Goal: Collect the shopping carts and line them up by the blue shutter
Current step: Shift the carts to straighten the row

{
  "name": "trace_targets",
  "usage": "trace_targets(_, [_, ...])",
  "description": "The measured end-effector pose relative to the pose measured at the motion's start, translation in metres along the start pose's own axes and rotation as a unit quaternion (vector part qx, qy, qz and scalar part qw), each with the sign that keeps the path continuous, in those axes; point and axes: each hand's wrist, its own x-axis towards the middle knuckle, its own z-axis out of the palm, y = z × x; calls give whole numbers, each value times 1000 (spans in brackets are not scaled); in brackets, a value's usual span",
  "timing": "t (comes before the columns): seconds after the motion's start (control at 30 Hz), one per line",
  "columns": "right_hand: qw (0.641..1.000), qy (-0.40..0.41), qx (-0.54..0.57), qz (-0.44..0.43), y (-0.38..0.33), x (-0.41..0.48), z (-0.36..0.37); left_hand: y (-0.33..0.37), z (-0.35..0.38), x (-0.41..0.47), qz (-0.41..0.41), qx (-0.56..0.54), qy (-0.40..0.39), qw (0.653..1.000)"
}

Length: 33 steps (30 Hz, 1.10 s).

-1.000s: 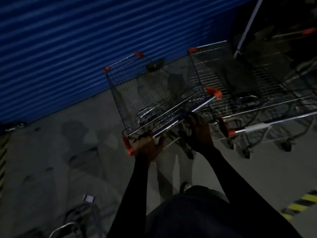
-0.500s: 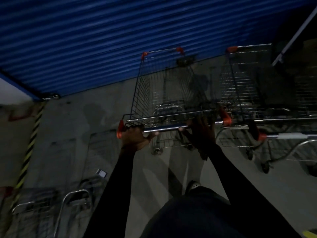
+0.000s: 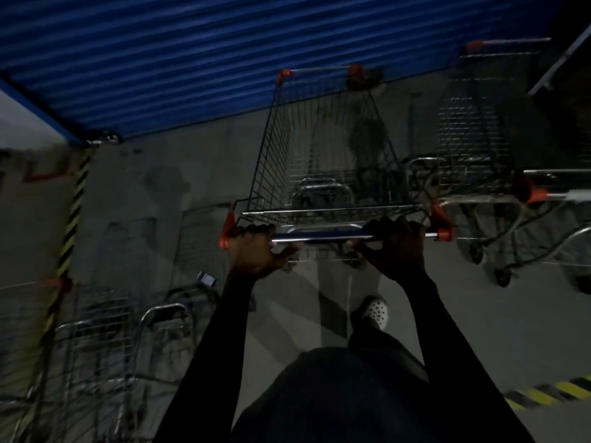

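Nearest, a shoe (image 3: 375,311) shows on the floor behind the cart (image 3: 319,148). The left hand (image 3: 252,251) and right hand (image 3: 396,247) each grip the handle (image 3: 323,237), one near each end, fingers curled over the bar and thumbs under it. The cart is empty and points nose-first at the shutter (image 3: 192,59). Its front rim is near the shutter's foot, but dim light and blur hide whether the two touch. Just right of the cart a parked cart (image 3: 470,123) faces the same way, so the row seems begun. The held cart looks almost in its slot, not yet squared up or let go. Farther right of the cart a far handle (image 3: 556,196) is cut off by the frame edge, so what it belongs to cannot be told. Behind and left of the cart, stray carts (image 3: 96,346) look uncollected, and they are too smeared to count. The cart's wheels are mostly hidden under its basket and the hands.
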Motion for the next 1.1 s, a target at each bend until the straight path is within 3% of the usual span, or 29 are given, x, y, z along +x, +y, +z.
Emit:
trace_targets(0.3, [1000, 21, -22, -4, -43, 2, 10, -42, 4, -11, -12, -11, 8, 1000])
trace_targets(0.7, [999, 20, 23, 7, -59, 141, 78, -110, 51, 103, -15, 8, 52, 998])
trace_targets(0.9, [999, -18, 35, 7, -73, 212, 106, -148, 70, 159, -53, 21, 14, 998])
trace_targets(1.03, [994, -71, 78, 10, -85, 245, 113, -172, 70, 182, -68, 24, -78, 994])
trace_targets(1.1, [994, -51, 94, 11, -97, 257, 116, -182, 66, 188, -83, 12, -97, 992])
